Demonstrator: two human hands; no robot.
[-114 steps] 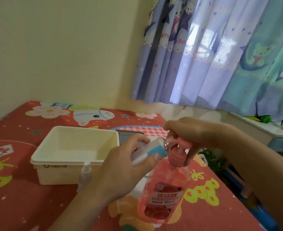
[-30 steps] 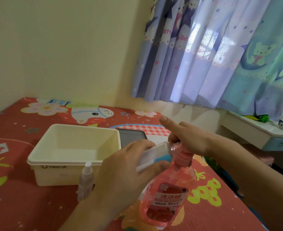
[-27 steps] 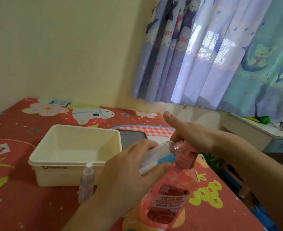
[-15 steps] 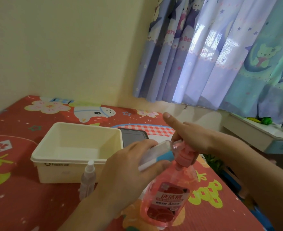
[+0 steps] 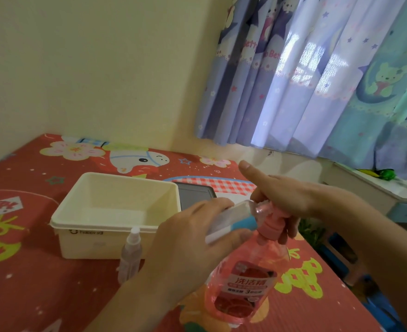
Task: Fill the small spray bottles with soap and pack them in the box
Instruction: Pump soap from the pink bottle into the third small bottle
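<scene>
A pink soap bottle with a pump head stands on the red patterned table. My right hand wraps around the pump head, thumb raised. My left hand holds a small clear spray bottle tilted on its side, its open mouth against the pump nozzle. A second small spray bottle with its cap on stands upright in front of the cream plastic box, which looks empty.
A dark flat tablet-like object lies behind the box on the table. The table's right edge drops off toward the floor. A wall and curtains stand behind; a white side table is at far right.
My right thumb has lifted off the pump since the earliest frame. Both hands and the two bottles have otherwise stayed in place; the view shifted slightly.
</scene>
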